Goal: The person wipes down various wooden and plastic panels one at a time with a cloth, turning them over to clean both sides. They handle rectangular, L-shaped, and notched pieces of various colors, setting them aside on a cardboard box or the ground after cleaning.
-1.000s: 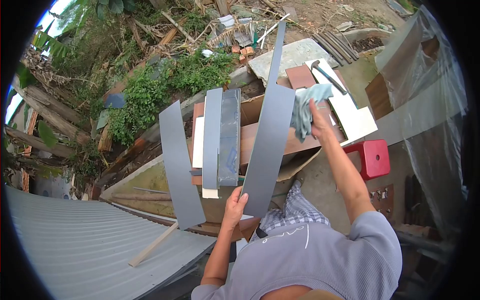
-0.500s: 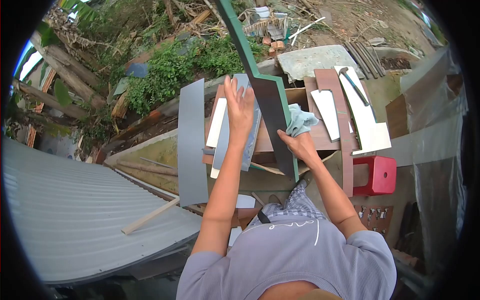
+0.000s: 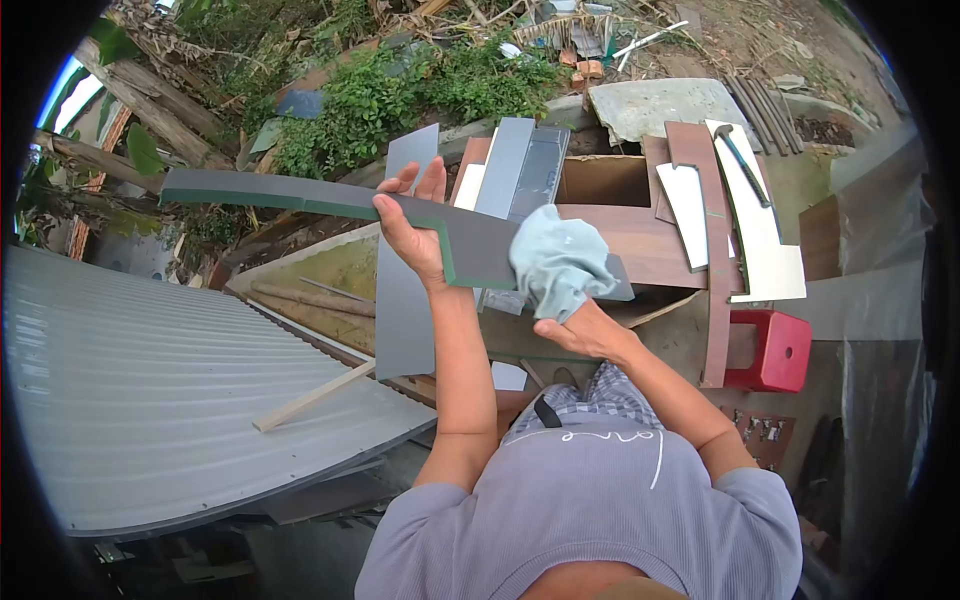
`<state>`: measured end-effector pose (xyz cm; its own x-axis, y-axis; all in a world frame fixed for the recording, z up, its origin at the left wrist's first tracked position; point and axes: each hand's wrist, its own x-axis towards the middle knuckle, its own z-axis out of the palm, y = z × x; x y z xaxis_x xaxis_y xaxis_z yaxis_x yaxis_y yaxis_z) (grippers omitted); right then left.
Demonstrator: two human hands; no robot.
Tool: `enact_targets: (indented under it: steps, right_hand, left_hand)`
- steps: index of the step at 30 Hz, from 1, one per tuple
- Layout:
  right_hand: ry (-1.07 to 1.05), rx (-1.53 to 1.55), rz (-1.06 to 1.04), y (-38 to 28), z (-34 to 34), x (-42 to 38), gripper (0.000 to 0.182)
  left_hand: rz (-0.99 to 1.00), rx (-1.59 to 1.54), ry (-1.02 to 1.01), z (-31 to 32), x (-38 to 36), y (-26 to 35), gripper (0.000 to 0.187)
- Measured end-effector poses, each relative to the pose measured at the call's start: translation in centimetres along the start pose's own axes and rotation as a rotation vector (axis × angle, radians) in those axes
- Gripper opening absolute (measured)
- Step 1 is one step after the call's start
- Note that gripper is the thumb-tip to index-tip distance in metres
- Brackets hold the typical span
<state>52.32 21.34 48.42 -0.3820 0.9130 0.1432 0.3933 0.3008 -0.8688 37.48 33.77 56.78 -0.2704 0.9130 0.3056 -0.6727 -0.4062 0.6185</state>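
Observation:
A long stepped board [image 3: 480,240], dark grey on its face with a green edge, lies across in front of me. My left hand [image 3: 412,225] grips it near the step, thumb in front and fingers behind. A crumpled pale blue-green cloth [image 3: 562,262] covers the board's wide right end. My right hand [image 3: 585,330] holds that cloth from below; most of its fingers are hidden under the cloth. Beneath the board lie grey panels [image 3: 505,165] and a brown panel [image 3: 640,240].
A hammer [image 3: 740,165] rests on a white cut board [image 3: 770,270] at the right. Near it stand a red plastic stool [image 3: 775,350] and an open cardboard box [image 3: 605,182]. A corrugated metal sheet [image 3: 200,380] with a wooden stick [image 3: 312,398] fills the left.
The board has swung from nearly upright to nearly level, its narrow end now pointing left. My left hand, free before, now grips it. My right hand's cloth has spread over the wide end.

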Motion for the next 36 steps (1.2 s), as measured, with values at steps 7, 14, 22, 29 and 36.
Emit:
enact_targets:
  steps: [7,14,22,29,36]
  right_hand:
    - [0.118,0.235,0.154,1.2,0.2,4.6,0.071]
    - [0.268,0.593,0.828,15.1,2.8,-1.6,0.058]
    - [0.758,1.352,0.691,20.5,-0.2,-2.7,0.026]
    - [1.366,1.338,0.287,24.3,-5.2,-5.1,0.025]
    - [1.331,1.073,0.342,20.3,-9.9,-12.6,0.033]
  left_hand:
    - [0.078,0.040,-0.045,-0.8,-1.2,3.1,0.035]
    - [0.269,0.224,0.227,-5.4,1.0,6.3,0.038]
    - [-0.191,0.200,0.584,-12.8,0.5,3.9,0.046]
    - [-0.306,-0.054,0.983,-23.2,-2.6,-3.0,0.044]
    - [-0.543,-0.475,1.548,-24.4,-4.4,-12.3,0.045]
